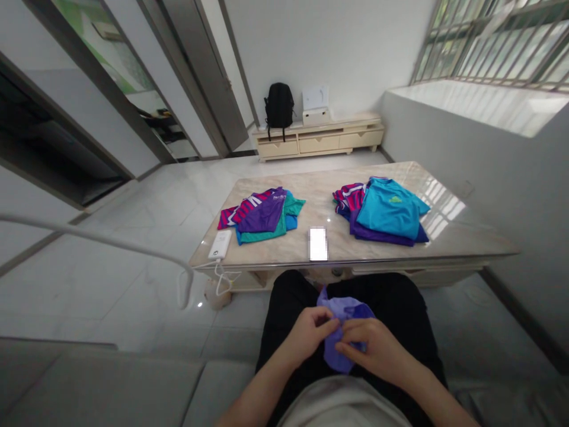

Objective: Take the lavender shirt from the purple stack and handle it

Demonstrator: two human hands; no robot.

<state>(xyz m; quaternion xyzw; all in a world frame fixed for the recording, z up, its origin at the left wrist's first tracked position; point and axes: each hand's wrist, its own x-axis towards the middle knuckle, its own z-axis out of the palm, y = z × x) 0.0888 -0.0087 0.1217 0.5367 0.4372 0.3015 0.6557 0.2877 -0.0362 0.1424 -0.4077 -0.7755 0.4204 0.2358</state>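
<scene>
Marble table (pixel 311 196), pale tiled room

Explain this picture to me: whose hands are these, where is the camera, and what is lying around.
There is no machine here. A person wears a camera on the head, so the single view looks forward and down at their own lap. The left hand and right hand together pinch a small purple cloth above the black trousers. Ahead stands a low table. On it lie two piles of clothes, a left pile and a right pile, a white power bank with its cable, and a blurred-out white object. Farther back, a backpack sits on a cabinet.
</scene>
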